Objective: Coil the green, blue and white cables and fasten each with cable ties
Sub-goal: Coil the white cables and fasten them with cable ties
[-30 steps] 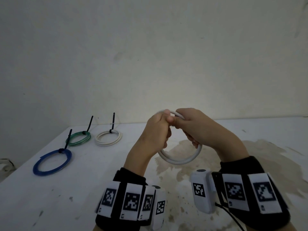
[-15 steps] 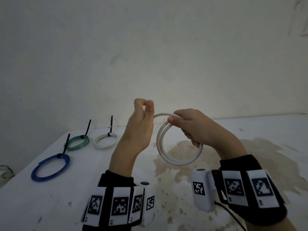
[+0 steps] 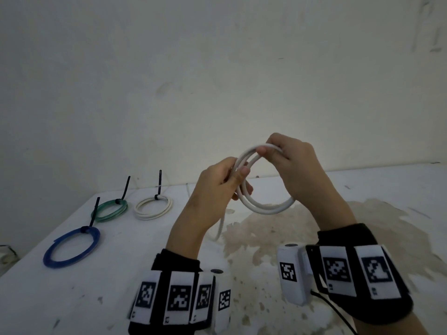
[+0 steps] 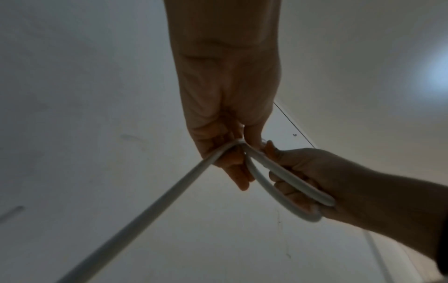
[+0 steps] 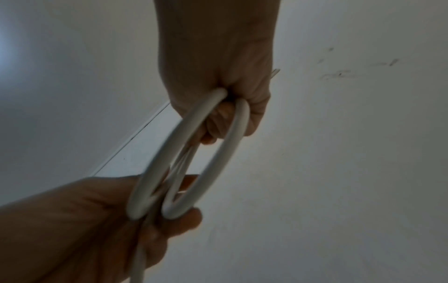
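A thick white cable [image 3: 266,207] is held in loops above the table, between both hands. My right hand [image 3: 287,160] grips the top of the coil [image 5: 191,145] with curled fingers. My left hand [image 3: 225,182] pinches the coil's left side [image 4: 286,178] between thumb and fingers. The cable's loose tail [image 3: 221,226] hangs down behind my left wrist and runs off toward the camera in the left wrist view [image 4: 150,214]. Three coils lie tied at the table's left: blue [image 3: 71,246], green [image 3: 110,210] and white [image 3: 153,208], each with a black cable tie [image 3: 160,186] sticking up.
The white table [image 3: 72,298] has a brownish stain [image 3: 278,238] under my hands. A pale wall [image 3: 217,81] stands right behind the table's far edge. Both wrists carry black bands with square markers.
My left hand came down from above the coil and now pinches its left side, laying on another turn. My right hand rose a little with the coil.
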